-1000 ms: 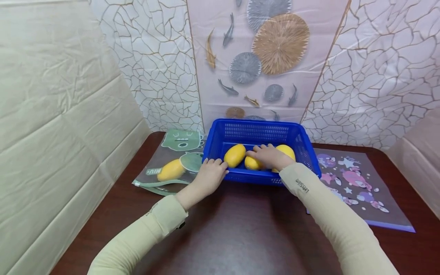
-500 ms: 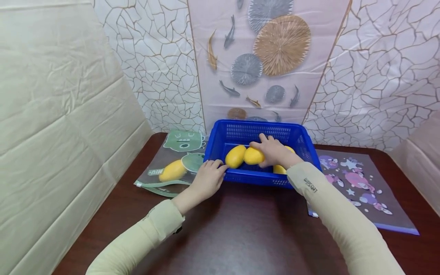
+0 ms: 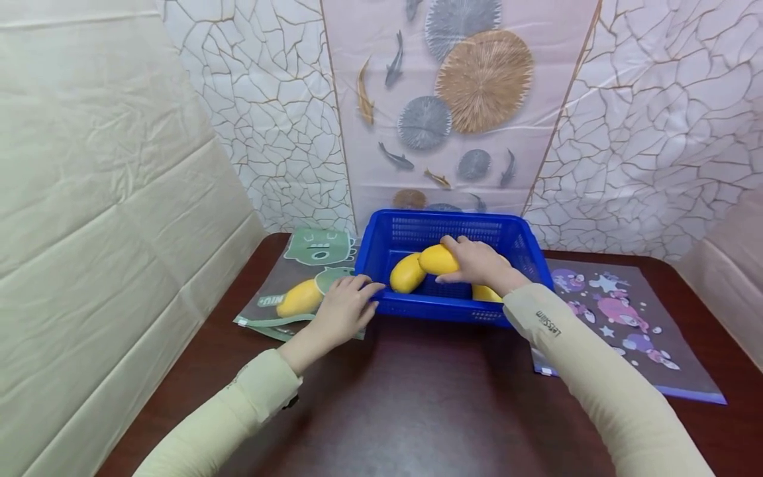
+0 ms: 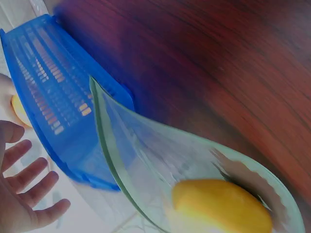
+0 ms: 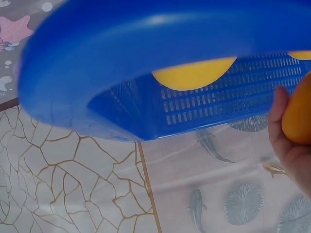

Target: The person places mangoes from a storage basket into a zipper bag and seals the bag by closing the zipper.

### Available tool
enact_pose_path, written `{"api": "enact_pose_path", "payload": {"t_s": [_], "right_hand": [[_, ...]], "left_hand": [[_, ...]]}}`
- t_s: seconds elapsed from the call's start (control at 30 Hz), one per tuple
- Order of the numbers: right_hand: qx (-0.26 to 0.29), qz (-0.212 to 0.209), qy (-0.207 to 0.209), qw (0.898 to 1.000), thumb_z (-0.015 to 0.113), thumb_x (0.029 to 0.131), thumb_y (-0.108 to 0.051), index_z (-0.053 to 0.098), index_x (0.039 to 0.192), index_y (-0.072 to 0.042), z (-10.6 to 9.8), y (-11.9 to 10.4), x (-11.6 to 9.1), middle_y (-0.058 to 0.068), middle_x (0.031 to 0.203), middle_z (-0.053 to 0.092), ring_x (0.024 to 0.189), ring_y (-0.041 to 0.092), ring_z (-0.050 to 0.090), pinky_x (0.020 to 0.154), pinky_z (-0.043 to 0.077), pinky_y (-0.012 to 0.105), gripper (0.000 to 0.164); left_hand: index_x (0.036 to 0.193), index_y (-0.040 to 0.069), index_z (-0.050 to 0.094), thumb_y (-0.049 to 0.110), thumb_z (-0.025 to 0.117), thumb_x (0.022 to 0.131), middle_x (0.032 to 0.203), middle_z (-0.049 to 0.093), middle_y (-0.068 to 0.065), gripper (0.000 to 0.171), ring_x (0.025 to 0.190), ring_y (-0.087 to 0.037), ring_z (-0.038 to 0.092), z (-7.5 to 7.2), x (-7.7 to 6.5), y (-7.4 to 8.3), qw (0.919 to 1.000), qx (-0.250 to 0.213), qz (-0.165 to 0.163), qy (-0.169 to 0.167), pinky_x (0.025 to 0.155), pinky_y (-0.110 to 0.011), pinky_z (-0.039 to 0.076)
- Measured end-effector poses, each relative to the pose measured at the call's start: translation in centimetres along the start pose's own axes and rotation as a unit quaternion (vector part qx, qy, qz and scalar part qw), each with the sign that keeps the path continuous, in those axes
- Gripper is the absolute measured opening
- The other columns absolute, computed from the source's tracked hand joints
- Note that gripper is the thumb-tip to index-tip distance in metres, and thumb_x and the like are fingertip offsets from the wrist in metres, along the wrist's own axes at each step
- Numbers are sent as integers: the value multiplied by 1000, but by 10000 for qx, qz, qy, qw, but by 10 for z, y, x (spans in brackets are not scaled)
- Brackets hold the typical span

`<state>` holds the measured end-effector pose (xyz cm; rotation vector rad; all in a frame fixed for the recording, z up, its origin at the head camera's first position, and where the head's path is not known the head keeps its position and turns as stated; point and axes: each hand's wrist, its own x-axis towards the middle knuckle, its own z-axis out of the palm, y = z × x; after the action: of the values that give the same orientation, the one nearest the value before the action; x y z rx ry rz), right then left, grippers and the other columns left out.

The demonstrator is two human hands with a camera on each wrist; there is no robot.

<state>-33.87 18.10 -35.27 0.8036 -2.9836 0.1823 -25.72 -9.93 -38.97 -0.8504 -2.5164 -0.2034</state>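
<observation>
My right hand (image 3: 478, 264) grips a yellow mango (image 3: 438, 260) over the blue basket (image 3: 441, 307). In the right wrist view, fingers of the right hand (image 5: 286, 156) curl round that mango (image 5: 300, 121). A second mango (image 3: 405, 275) lies at the basket's left, partly overlapped by the held one. Another mango (image 3: 485, 294) is mostly hidden under my right hand. My left hand (image 3: 344, 309) is off the basket's front left corner, fingers spread. Below it lies a clear zip bag (image 3: 257, 323) with green cartoon print, a mango (image 3: 300, 298) inside; its mouth gapes in the left wrist view.
A second clear bag (image 3: 620, 310) with pink and purple print lies flat at the right of the dark wooden table (image 3: 411, 397). Patterned cloth (image 3: 286, 132) hangs behind the basket, and a pale cloth wall (image 3: 131, 232) stands on the left.
My right hand has taken hold of a mango and raised it from the basket floor. My left hand has come off the basket rim, moving left toward the green-printed bag.
</observation>
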Motion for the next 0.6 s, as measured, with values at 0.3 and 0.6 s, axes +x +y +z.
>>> {"api": "enact_pose_path", "payload": {"t_s": [0.3,0.6], "right_hand": [[715,10,-296,9970,71,82,-30,31,132,-1,-6,1,-10,23,110,51,82,28,53,72,46,42,70],[961,-91,-280,9949,68,84,-17,24,134,3,-8,7,-15,28,116,44,89,31,48,79,42,46,70]], "left_hand": [[124,16,60,28,67,86,112,62,-7,40,102,-26,60,-16,-29,-44,9992,-190,14,-344,85,-46,49],[120,14,59,26,80,73,107,60,-7,53,96,-26,59,-17,-72,-84,9953,-91,-258,-929,75,-47,49]]}}
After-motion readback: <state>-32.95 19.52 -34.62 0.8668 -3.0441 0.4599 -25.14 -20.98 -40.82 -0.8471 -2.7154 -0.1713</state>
